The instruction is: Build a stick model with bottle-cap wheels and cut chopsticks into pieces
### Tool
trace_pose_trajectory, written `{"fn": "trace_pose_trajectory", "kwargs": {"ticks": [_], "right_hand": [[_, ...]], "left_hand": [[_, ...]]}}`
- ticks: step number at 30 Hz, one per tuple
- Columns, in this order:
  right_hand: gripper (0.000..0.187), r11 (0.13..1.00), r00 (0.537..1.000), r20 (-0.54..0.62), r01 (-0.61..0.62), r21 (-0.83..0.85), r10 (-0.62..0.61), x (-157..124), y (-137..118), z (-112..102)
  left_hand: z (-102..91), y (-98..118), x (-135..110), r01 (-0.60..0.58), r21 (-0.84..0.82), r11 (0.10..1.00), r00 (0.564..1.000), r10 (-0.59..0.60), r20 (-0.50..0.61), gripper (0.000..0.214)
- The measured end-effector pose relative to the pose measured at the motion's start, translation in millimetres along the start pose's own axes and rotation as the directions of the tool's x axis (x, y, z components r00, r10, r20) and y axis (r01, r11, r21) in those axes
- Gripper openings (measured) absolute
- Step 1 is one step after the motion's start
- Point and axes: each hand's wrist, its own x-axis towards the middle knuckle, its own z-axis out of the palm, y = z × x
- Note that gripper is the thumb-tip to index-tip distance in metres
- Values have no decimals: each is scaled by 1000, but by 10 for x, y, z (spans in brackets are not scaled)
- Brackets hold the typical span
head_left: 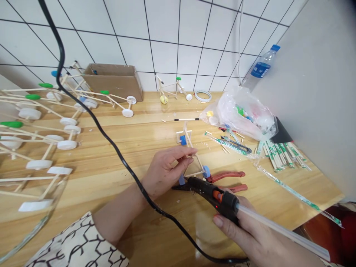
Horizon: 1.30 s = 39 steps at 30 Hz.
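Observation:
My left hand (167, 167) pinches the thin wooden frame of a small stick tricycle model (198, 159) above the table's middle. Blue bottle-cap wheels show on it: one (183, 139) at the far end, others at the near end. My right hand (244, 226) is wrapped round a black hot glue gun (214, 194), with a long clear glue stick (283, 230) jutting from its rear. The gun's nozzle points at the near axle, close to a blue wheel; whether it touches I cannot tell. Red-handled pliers (228, 176) lie beneath, partly hidden by the gun.
A black cord (111, 141) crosses the view over my left forearm. Several similar stick models (33, 137) stand at left by a cardboard box (114, 81). At right are a plastic bag (239, 115), thread snips (236, 144), wrapped chopsticks (280, 154) and a water bottle (263, 66).

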Motion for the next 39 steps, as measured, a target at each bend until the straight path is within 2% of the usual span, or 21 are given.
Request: {"fn": "trace_pose_trajectory", "kwargs": {"ticks": [16,25,31,39], "right_hand": [[17,999,999,-22,41,0,-41,1,12,5],[21,997,997,-52,-53,59,56,-41,-32,8],[20,999,999,-24,30,27,-29,-11,-6,1],[25,1000,1000,2,1,-10,-1,6,-6,-22]], "left_hand": [[-2,2,4,1,5,1000,1000,-1,12,20],[9,-8,-9,-5,18,1000,1000,5,-3,20],[-4,10,3,-3,14,1000,1000,3,6,20],[-9,9,-1,4,14,1000,1000,-4,13,20]]}}
